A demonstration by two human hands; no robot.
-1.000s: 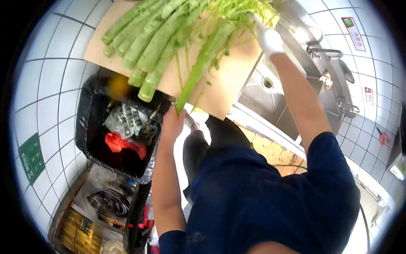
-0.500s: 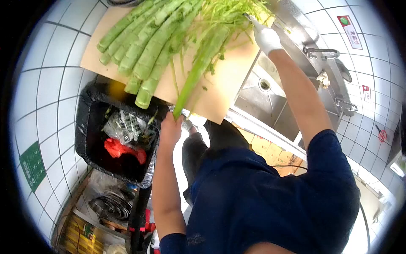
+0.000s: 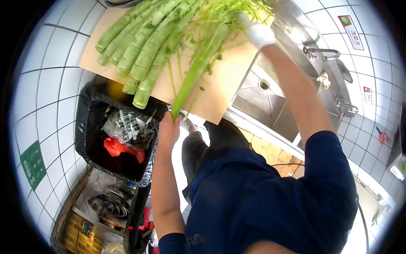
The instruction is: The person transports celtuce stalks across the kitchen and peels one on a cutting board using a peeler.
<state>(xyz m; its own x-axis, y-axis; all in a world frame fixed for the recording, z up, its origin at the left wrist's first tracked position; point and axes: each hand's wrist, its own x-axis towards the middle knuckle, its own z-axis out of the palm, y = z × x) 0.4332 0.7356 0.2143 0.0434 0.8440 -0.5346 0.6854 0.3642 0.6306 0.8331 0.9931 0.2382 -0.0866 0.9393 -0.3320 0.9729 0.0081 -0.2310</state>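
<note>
Stalk [image 3: 194,76] of green, held by its near end and lying obliquely over the surface [image 3: 218,95], tan in colour. The left hand [image 3: 169,127], bare, is clamped on the near end, just past the surface's near edge; the stalk runs from it forward and to the right, toward the right hand [image 3: 260,36]. The right hand, in a white covering, is well apart from the left, above the surface near its right side; motion blur obscures its fingers, and whether it grips anything or touches the stalk cannot be told. Leaves [image 3: 258,9] and thin shoots lie around the stalk's far part and beyond the right hand. Thick stalks [image 3: 141,55], forward and to the left of the left hand, lie side by side, some of their cut ends overhanging the surface's edge. Left of the left hand, below the surface, is a bin [image 3: 86,144] with a black liner, containing clear plastic [image 3: 122,125] and a red bag [image 3: 122,150]. Right of the surface, nearer the body than the right hand, is a metal sink [image 3: 253,106]; a tap [image 3: 323,53] stands beyond it.
</note>
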